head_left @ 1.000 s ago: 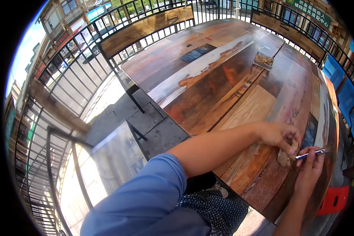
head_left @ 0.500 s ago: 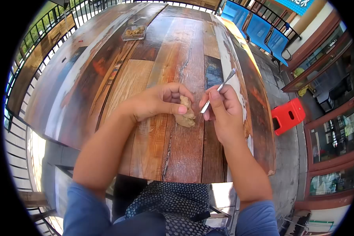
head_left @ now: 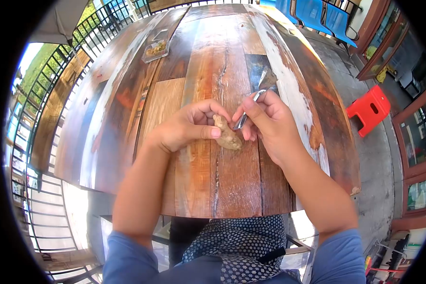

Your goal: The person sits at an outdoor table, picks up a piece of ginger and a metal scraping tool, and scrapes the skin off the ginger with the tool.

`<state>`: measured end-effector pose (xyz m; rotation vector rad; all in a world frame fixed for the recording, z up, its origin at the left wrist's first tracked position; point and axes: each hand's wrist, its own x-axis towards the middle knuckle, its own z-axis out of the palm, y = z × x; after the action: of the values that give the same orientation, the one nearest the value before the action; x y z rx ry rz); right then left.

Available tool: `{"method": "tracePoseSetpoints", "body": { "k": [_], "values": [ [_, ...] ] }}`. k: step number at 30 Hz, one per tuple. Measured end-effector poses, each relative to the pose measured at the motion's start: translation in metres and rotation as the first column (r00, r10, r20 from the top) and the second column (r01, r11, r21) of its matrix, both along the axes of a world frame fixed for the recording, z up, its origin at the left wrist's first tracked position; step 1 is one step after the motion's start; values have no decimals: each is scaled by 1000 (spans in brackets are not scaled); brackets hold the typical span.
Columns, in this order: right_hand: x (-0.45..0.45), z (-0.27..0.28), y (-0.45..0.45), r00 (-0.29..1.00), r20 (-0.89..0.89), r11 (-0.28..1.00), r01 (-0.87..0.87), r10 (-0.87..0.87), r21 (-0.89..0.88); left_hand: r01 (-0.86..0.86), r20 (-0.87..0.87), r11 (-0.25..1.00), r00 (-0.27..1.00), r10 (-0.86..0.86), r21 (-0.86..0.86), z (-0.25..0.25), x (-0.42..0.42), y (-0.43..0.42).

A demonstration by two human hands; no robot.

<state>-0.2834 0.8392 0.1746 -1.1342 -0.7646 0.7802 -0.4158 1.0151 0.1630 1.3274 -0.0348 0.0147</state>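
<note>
My left hand (head_left: 198, 124) is closed around one end of a knobbly, pale brown piece of ginger (head_left: 229, 137), with thumb and fingers pinching it above the table. In my right hand (head_left: 269, 118) is a shiny metal spoon (head_left: 242, 121), gripped between thumb and fingers. Its lower end lies close beside the ginger's right edge; whether they touch I cannot tell. The spoon's handle slants up and to the right past my fingers, and its far end looks blurred.
A clear plastic box (head_left: 155, 50) holding small yellowish-brown pieces stands toward the far left of the wooden plank table (head_left: 189, 189). A red stool (head_left: 370, 110) is on the floor to the right. Blue chairs (head_left: 312, 16) stand behind it, and a black railing runs along the left.
The view has shifted, so the table and stool sit differently in it. The spoon's lower end has come nearer the ginger, and the ginger has tilted slightly. Both hands keep their grip.
</note>
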Motion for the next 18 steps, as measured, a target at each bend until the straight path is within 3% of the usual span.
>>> {"method": "tracePoseSetpoints", "body": {
  "k": [5,18],
  "values": [
    [-4,4,0,999,-39,1000,-15,15,-1,18,18,997,1000,-17,-75,-5,2,1],
    [-4,3,-1,997,-57,998,-47,48,31,-18,-6,998,1000,18,-62,-1,2,-2]
  ]
}}
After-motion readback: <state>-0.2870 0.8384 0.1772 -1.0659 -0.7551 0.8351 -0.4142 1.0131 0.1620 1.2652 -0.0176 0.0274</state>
